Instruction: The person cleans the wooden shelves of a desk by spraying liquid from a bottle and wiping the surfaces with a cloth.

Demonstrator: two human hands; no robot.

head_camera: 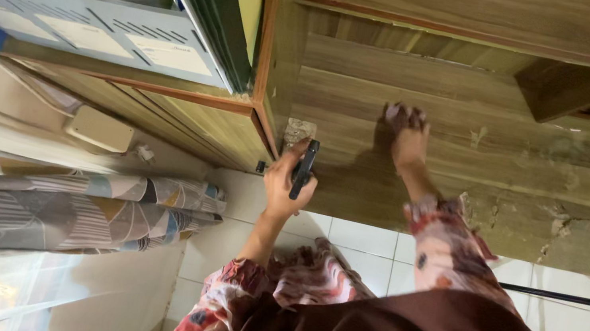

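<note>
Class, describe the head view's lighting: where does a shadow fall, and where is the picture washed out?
Head view: the right hand casts a dark shadow on the wooden panel beside it; the lower-left corner is washed out by bright light; the left hand holding a black tool is evenly lit.

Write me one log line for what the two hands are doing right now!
left hand: grips a black tool | right hand: presses a small pale cloth on the wooden panel | floor: white tiles
</note>
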